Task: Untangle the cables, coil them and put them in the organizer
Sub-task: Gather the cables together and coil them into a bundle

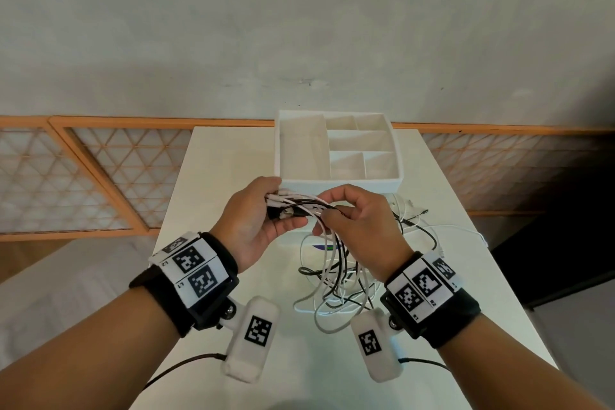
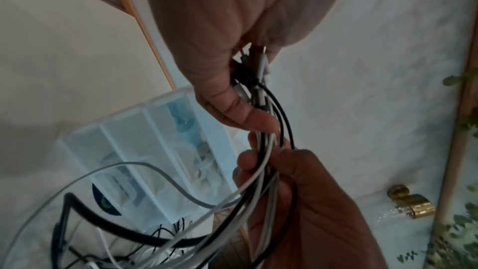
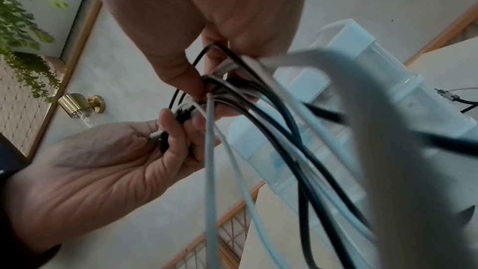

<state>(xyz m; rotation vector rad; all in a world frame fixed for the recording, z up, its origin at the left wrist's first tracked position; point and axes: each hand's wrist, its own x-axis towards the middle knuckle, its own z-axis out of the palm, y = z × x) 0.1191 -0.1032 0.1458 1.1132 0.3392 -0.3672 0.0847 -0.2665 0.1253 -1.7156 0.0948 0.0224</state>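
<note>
A tangle of white and black cables [image 1: 336, 280] hangs from both hands down to the white table [image 1: 213, 196]. My left hand [image 1: 263, 220] grips the gathered plug ends [image 1: 283, 205] of the cables [image 2: 261, 89]. Just to its right, my right hand [image 1: 356, 213] pinches the same bundle [image 3: 232, 97] between thumb and fingers. Behind the hands sits the white organizer [image 1: 336, 181], divided into several compartments, with nothing visible in them in the head view.
Loose cable ends [image 1: 419, 213] trail over the table to the right of the organizer. An orange-framed lattice panel [image 1: 100, 176] stands to the left, a grey wall behind. The table's right edge drops to dark floor.
</note>
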